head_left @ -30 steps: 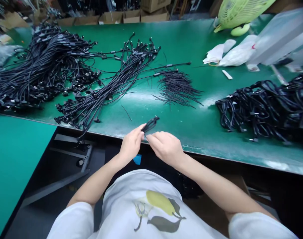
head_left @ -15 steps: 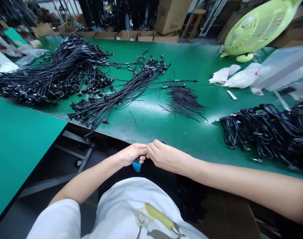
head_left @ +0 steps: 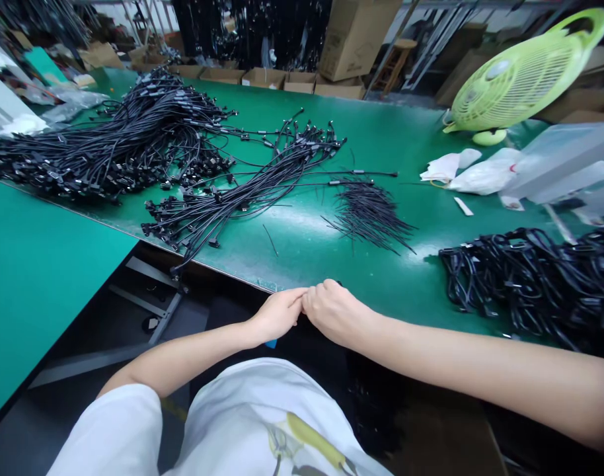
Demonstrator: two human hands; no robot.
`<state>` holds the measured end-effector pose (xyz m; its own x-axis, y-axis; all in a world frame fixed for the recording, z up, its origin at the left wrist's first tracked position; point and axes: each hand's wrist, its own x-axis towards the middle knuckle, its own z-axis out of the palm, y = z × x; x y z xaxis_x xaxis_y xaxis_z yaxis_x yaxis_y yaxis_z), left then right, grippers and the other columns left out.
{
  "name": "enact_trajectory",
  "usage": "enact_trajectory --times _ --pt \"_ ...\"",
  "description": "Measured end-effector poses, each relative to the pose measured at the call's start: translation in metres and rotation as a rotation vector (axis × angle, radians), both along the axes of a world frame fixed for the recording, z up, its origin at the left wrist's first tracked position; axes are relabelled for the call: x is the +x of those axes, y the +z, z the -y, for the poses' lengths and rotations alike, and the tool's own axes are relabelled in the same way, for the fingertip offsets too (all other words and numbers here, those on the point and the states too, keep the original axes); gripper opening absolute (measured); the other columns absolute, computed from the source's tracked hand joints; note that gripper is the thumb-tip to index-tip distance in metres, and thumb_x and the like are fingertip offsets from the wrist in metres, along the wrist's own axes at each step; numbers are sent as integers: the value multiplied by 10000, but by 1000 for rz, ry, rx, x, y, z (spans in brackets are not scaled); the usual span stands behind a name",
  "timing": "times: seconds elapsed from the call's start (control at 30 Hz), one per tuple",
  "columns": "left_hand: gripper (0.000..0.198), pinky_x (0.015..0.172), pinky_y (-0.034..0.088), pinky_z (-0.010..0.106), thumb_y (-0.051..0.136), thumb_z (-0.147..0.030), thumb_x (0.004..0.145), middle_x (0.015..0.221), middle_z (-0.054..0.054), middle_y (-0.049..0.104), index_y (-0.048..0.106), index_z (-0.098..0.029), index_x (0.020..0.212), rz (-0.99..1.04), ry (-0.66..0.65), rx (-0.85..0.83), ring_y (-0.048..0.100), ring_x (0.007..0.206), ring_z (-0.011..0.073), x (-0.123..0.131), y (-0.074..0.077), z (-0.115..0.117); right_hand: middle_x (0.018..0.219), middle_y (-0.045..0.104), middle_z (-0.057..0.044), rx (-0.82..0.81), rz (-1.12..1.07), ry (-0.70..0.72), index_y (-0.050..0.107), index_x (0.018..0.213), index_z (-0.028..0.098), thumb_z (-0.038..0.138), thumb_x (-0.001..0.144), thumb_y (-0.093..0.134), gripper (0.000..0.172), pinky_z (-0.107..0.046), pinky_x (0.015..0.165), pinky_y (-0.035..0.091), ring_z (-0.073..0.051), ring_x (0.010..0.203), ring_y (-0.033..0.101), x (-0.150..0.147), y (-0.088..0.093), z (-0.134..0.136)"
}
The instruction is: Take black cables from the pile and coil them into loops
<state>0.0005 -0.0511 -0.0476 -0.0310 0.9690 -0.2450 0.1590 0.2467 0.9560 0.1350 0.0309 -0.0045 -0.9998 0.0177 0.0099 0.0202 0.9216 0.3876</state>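
My left hand (head_left: 278,316) and my right hand (head_left: 333,311) meet at the front edge of the green table (head_left: 302,261), fingertips touching. Both are closed in a pinch, and the fingers hide most of what is between them. A small dark tip (head_left: 339,283) shows just beyond my right knuckles. Under my left hand a bit of something blue (head_left: 271,344) peeks out. Nearest on the table lie a pile of short thin black ties (head_left: 374,215) and a loose bunch of black cables with connectors (head_left: 252,185).
A large heap of black cables (head_left: 148,132) covers the left back. Coiled black cables (head_left: 525,277) lie at the right. Behind them are white plastic bags (head_left: 490,173) and a green fan (head_left: 517,79). Cardboard boxes (head_left: 265,77) line the far edge.
My left hand has turned over, its back now covering the fingers and most of the blue thing. My right fist has rolled slightly. The whole view has shifted a little.
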Motion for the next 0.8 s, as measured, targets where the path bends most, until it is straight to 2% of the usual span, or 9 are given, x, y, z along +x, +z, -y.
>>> enact_trajectory --times 0.1,0.2,0.27,0.33,0.4,0.5,0.6,0.73,0.8 --pt "363 790 486 278 452 -278 908 1088 77 668 627 -193 1215 48 130 66 619 953 185 4 4 -1 600 577 -70 -211 -98 -131 613 711 131 60 796 459 189 -315 555 239 -160 511 451 -3 -1 -14" --pt "402 1078 370 321 497 -282 906 1380 88 556 583 -204 1292 208 269 195 462 1315 218 3 14 -7 664 610 -51 -532 -342 -323 586 716 154 177 892 431 236 -283 575 277 -143 569 493 -10 1 -23" --pt "380 1136 305 335 448 -328 947 1387 83 560 606 -197 1267 318 305 277 447 1336 211 -2 22 -12 673 599 -29 -878 -525 -428 551 682 169 299 943 410 324 -257 597 321 -139 614 516 -15 0 -24" --pt "379 1123 319 341 456 -375 953 1341 92 598 644 -179 1218 382 308 299 491 1290 217 -9 27 -16 644 558 -4 -1237 -620 -455 533 673 177 397 949 420 370 -246 607 353 -134 612 503 -19 -4 -21" --pt "381 1077 362 345 515 -405 925 1265 105 642 671 -162 1174 429 286 243 540 1216 230 -18 29 -18 614 519 10 -1445 -614 -425 530 674 181 449 935 445 383 -247 600 362 -132 592 478 -19 -8 -16" --pt "369 996 413 345 537 -408 908 1140 97 672 687 -171 1147 496 226 133 587 1086 220 -28 30 -17 693 581 -17 -1384 -560 -351 564 703 181 448 931 460 366 -265 668 393 -151 666 518 -16 -12 -10" --pt "241 940 420 301 569 -282 864 1060 61 626 743 -200 1010 412 163 184 566 1010 185 -33 35 -9 739 615 -36 -1254 -480 -324 591 722 181 422 938 441 356 -269 691 390 -155 698 527 -10 -11 -12" --pt "246 833 428 266 536 -170 818 888 38 528 770 -203 748 89 -99 287 520 835 149 -29 41 3 613 518 10 -1413 -523 -469 531 642 177 447 920 458 394 -246 615 352 -127 608 468 -1 -5 -24" --pt "221 809 427 277 548 -185 804 846 37 542 758 -197 737 18 -132 232 511 801 159 -24 36 3 616 519 14 -1481 -582 -485 517 637 175 455 915 475 396 -244 621 362 -126 612 475 2 1 -23"
